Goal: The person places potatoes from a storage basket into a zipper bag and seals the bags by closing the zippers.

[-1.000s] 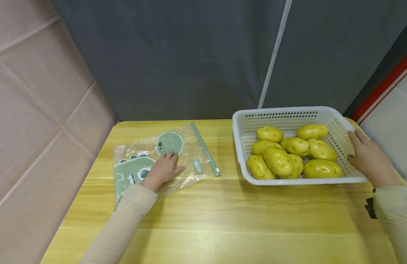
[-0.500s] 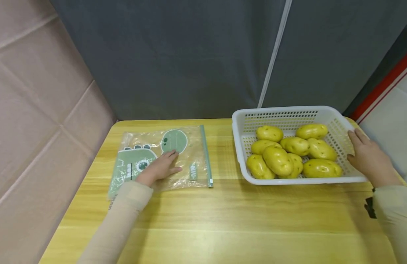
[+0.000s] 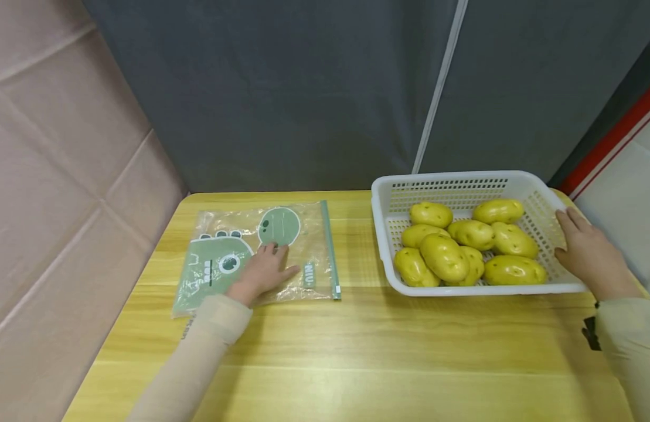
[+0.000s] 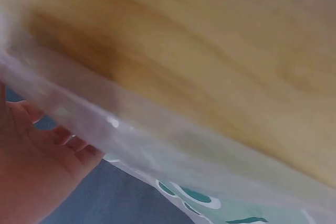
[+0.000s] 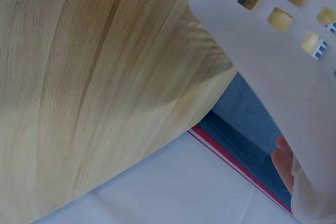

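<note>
A clear zip bag (image 3: 303,243) with a green cartoon print and a green zip strip lies flat on the left of the table. My left hand (image 3: 261,272) rests on it, palm down, fingers extended and thumb spread. In the left wrist view, this hand (image 4: 47,163) shows beside the bag's clear plastic. On the right stands a white perforated plastic basket (image 3: 377,234) with several yellow potatoes (image 3: 443,258) in it. Across the basket's right rim lies my right hand (image 3: 594,255), fingers extended. The right wrist view shows only a few fingers (image 5: 283,163) past the rim.
The wooden table (image 3: 367,351) carries both bag and basket. A dark grey curtain (image 3: 303,105) hangs behind it, and a pale padded wall (image 3: 66,176) runs along the left. A small black object (image 3: 591,333) shows beside the right sleeve.
Under the left hand the bag has turned, so its zip strip now stands nearly upright in the head view instead of slanting. The right hand and basket look the same.
</note>
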A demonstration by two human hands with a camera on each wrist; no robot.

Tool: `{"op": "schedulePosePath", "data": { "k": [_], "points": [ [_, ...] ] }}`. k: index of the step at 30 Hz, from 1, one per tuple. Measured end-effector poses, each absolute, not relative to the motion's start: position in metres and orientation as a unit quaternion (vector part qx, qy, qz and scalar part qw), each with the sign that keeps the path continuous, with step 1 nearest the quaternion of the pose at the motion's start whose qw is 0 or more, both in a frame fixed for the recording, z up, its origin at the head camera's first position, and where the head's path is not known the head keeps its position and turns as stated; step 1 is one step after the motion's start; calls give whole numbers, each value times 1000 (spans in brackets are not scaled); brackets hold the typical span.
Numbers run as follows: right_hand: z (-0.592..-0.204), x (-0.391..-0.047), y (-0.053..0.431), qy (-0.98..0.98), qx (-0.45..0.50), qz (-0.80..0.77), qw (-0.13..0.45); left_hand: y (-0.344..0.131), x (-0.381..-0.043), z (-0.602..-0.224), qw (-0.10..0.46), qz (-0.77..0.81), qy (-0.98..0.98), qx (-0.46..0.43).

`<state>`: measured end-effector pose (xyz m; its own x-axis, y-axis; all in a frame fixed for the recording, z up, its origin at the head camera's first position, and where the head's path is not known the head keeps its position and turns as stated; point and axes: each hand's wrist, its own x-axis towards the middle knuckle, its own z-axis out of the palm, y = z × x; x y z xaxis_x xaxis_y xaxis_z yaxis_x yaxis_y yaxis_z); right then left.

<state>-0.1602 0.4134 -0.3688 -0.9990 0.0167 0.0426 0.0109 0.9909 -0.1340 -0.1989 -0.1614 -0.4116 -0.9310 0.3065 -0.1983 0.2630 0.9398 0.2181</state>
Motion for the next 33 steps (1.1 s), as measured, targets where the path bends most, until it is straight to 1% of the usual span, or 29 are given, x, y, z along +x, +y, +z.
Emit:
{"op": "schedulePosePath", "data": {
  "k": [5, 11, 16, 19, 22, 28, 31, 33],
  "points": [
    [-367, -160, 412, -997, -11, 68, 17, -161, -197, -419, 113, 87, 978, 154],
    [-366, -159, 413, -997, -12, 70, 13, -165, -199, -416, 119, 103, 974, 161],
    [-366, -158, 415, -997, 16, 78, 21, -161, -199, -412, 120, 106, 976, 149],
    [-366, -157, 417, -996, 28, 80, 23, -154, -199, -410, 100, 110, 978, 146],
    [-367, -157, 418, -996, 27, 78, 20, -142, -199, -409, 68, 126, 978, 150],
    [-367, -158, 418, -996, 25, 78, 18, -113, -196, -409, 14, 145, 974, 176],
    [-367, -158, 418, -996, 26, 79, 19, -97, -193, -411, 7, 155, 970, 186],
    [-367, -158, 418, -996, 25, 81, 20, -88, -191, -412, 12, 161, 969, 187]
  ]
}}
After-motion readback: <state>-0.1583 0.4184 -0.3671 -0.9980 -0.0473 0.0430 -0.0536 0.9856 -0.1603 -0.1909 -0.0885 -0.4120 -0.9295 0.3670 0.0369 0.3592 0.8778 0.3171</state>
